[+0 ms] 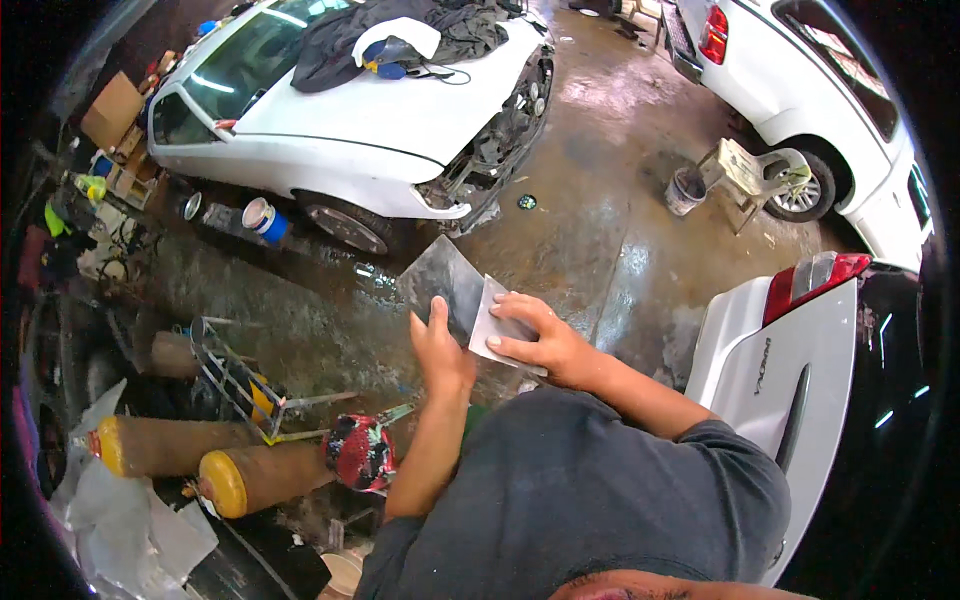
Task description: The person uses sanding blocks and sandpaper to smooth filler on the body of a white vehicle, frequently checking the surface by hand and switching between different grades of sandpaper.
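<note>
In front of my chest is a dark grey sheet [441, 285] that looks like sandpaper, one corner pointing away from me. My left hand [443, 352] grips its near edge, thumb on top and the other fingers mostly hidden underneath. A pale, whitish piece [487, 326] overlaps the sheet's right side. My right hand [552, 345] is closed on that piece, thumb and fingers pressing on its face. I cannot tell whether the pale piece is a separate sheet or the folded back of the dark one.
A white car [350, 130] with its front end stripped stands ahead-left. White vehicles [800, 75] and a silver tailgate [760, 370] are on the right. A plastic chair [745, 175] and bucket [687, 190] stand ahead-right. Gas cylinders [170, 447] and a red stool [358, 452] are at left.
</note>
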A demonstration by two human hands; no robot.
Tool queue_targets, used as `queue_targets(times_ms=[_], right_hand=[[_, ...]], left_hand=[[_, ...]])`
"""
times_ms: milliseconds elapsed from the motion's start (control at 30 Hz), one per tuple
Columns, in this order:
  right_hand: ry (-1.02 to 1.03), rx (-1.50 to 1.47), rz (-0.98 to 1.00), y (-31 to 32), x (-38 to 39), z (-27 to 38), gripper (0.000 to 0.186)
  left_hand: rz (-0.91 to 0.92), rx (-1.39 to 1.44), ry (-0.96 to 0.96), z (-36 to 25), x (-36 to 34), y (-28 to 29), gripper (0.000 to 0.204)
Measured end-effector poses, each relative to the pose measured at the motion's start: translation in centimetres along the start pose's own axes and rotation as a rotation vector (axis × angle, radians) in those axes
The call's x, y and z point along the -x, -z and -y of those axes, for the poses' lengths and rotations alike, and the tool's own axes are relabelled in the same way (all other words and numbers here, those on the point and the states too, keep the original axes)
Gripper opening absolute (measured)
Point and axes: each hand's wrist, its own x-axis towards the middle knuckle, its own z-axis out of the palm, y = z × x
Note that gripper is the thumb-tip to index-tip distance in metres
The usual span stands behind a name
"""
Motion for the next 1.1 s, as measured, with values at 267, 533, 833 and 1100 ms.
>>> queue_targets(times_ms=[267,533,833,1100], right_hand=[[-0.238,0.037,0.114,-3.0,4.1,-5.8,0.081],[-0.731,-0.294,0.042,-2.5,5.4,-8.4,0.042],[-0.701,-0.887,-0.301,0.1,-4.0,-7.5,0.067],[-0.569,-0.591,-0.259,-2.7,-7.1,-8.2,0.056]], left_hand=[[-0.149,-0.026,0.031,-1.4,1.9,1.2,0.045],[-0.075,0.078,-0.005,-5.7,1.8,2.2,0.049],[0.001,0.077,0.169,-2.3,3.9,4.2,0.044],[-0.010,0.113,0.352,-0.8,5.7,2.6,0.041]])
